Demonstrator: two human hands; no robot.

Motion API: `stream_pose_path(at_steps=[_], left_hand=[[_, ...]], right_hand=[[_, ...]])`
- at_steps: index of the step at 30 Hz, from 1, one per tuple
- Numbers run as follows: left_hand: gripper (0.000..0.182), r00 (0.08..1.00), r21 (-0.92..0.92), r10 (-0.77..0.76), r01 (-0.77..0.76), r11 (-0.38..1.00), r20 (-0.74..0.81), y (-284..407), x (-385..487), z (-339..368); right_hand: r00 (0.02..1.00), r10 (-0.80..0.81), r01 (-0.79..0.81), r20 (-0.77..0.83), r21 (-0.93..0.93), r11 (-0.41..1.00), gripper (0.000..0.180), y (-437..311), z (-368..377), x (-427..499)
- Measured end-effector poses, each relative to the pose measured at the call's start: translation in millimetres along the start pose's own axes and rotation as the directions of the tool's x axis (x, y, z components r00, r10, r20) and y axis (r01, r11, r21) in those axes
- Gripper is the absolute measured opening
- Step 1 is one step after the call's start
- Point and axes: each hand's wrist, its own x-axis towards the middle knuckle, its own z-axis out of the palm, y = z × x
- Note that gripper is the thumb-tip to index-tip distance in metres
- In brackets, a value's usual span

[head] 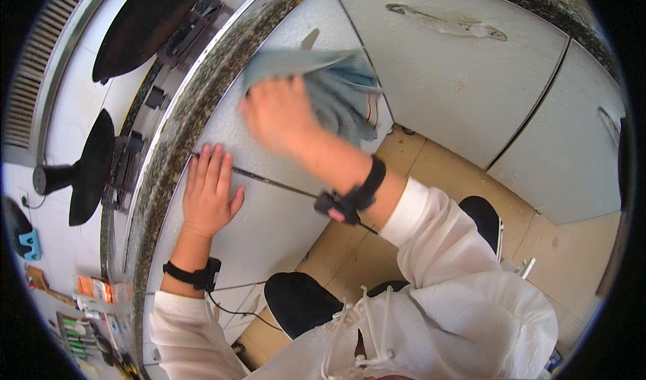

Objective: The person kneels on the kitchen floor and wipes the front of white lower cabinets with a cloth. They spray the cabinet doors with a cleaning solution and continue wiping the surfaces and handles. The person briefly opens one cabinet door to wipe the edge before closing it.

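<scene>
My right hand (282,112), blurred by motion, grips a grey-blue cloth (338,97) against a white cabinet door (222,112) under the counter. The cloth hangs in folds to the right of the hand and covers part of the door; a handle tip (310,39) shows just above it. My left hand (209,193) lies flat on the cabinet front, fingers spread a little and fingertips close beneath the granite counter edge (202,77). It holds nothing. A dark gap between two doors runs past its fingers.
Two woks (151,27) (93,168) stand on the stove behind the counter edge. More cabinet doors (454,77) with a worn handle (446,23) meet at the corner. Tiled floor (404,153) lies below, with my dark shoes (300,299) on it. Packets (93,289) sit on the counter, lower left.
</scene>
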Motion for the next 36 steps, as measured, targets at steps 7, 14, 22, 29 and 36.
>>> stream_pose_path(at_steps=[7, 14, 22, 29, 36], left_hand=[[0.064, 1.000, 0.008, 0.003, -0.003, 1.000, 0.017, 0, -1, 1], [0.063, 1.000, -0.008, 0.025, -0.025, 1.000, 0.002, 0, 2, -1], [0.064, 0.999, -0.001, 0.021, -0.021, 1.000, 0.036, 0, 1, 0], [0.068, 0.995, -0.019, 0.011, -0.009, 1.000, 0.096, 2, 0, 1], [0.070, 0.997, -0.042, 0.054, -0.051, 0.998, 0.049, 0, -1, -1]], right_hand=[[0.967, 0.256, -0.250, -0.006, 0.206, 0.946, 0.042, 46, 18, 18], [0.979, -0.068, 0.083, -0.190, 0.069, 0.994, 0.044, 44, 14, 6], [0.983, 0.127, -0.067, -0.133, 0.384, 0.921, 0.048, 90, 19, 13], [0.952, 0.045, 0.123, -0.304, 0.512, 0.850, 0.057, 148, 75, 28], [0.922, 0.272, -0.087, -0.275, 0.537, 0.839, 0.053, 177, 110, 19]])
